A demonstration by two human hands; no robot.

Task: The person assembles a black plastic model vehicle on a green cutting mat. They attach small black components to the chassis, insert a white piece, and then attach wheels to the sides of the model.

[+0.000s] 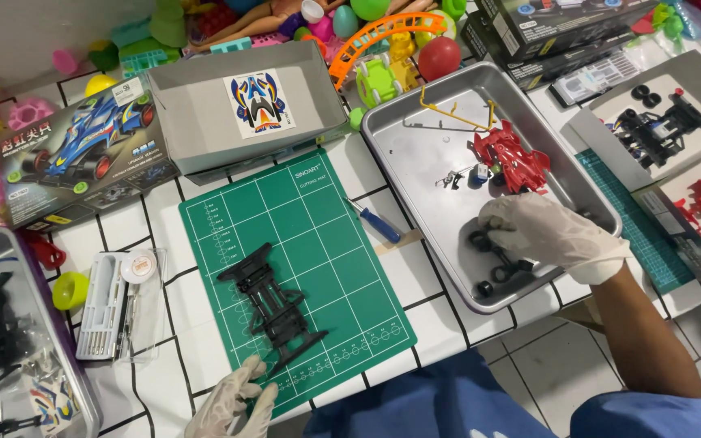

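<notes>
Black wheels (pixel 492 264) in the metal tray (pixel 415 195): our right hand (pixel 549 231) clamps on them; our left hand (pixel 233 401) rests open beside the black chassis (pixel 273 304).

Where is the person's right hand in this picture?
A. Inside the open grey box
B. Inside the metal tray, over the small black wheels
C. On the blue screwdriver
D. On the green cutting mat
B: the gloved right hand reaches into the metal tray and rests over the black wheels, near the red car body.
</notes>
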